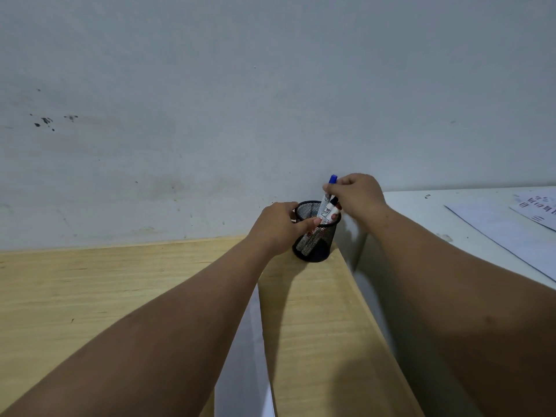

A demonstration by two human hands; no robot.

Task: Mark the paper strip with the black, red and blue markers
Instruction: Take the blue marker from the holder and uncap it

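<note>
A black mesh pen cup (314, 246) stands at the far right corner of the wooden table (90, 296), close to the wall. My left hand (278, 227) grips the cup's left side and rim. My right hand (356, 195) pinches the blue-capped marker (328, 197) near its top, with the marker's lower half inside the cup. Two more markers sit in the cup: one with a black cap (333, 202) and one with a red cap (338, 207). A white paper strip (246, 356) lies on the table between my forearms, partly hidden by my left arm.
A white table (421, 212) stands to the right, apart from the wooden one by a narrow gap. Printed paper sheets (511, 233) lie on it. A grey wall rises right behind both tables.
</note>
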